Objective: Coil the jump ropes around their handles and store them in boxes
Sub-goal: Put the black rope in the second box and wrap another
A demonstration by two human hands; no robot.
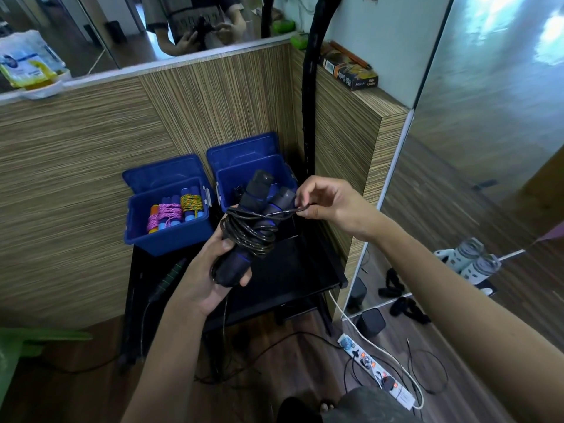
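My left hand (210, 270) grips the lower ends of two black jump rope handles (254, 196) with blue rings, held together and tilted up to the right. Black rope (247, 230) is coiled several times around their middle. My right hand (323, 203) pinches the rope's free end just right of the handles. Behind them stand two open blue boxes on a black table (293, 270). The left box (168, 236) holds coiled pink and yellow ropes with blue handles (174, 210). The right box (253, 175) shows something dark inside, mostly hidden by the handles.
A green-handled rope (168, 279) hangs off the table's left edge. Wood-grain panels wall the corner, and a mirror stands at the right. A white power strip (375, 370) with cables lies on the floor, near small black speakers (369, 323).
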